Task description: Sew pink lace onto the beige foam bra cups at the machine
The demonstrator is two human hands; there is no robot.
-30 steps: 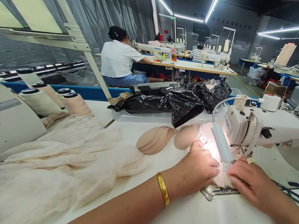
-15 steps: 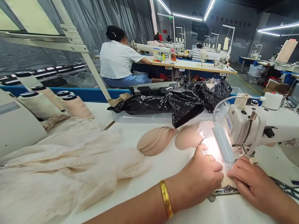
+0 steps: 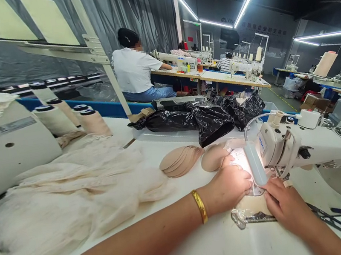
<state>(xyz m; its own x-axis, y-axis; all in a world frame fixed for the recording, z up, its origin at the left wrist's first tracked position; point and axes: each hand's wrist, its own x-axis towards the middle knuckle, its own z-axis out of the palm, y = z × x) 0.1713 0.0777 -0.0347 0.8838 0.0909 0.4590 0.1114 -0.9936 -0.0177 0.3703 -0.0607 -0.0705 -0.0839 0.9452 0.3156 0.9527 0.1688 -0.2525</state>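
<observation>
Nearest me on the right, black scissors lie beside my right hand, its fingers bent toward the needle area; I can't tell whether they pinch anything. Slightly farther and to the left, my left hand rests with curled fingers on the pale pink fabric, fingertips too hidden to show a grip. That fabric lies just beyond and right of my left knuckles, far-left of my right fingertips, so the left hand is nearer; its visible length runs far to near, leaning right, beside the lamp at the sewing machine. Farther left sit the beige pads, then black plastic behind.
</observation>
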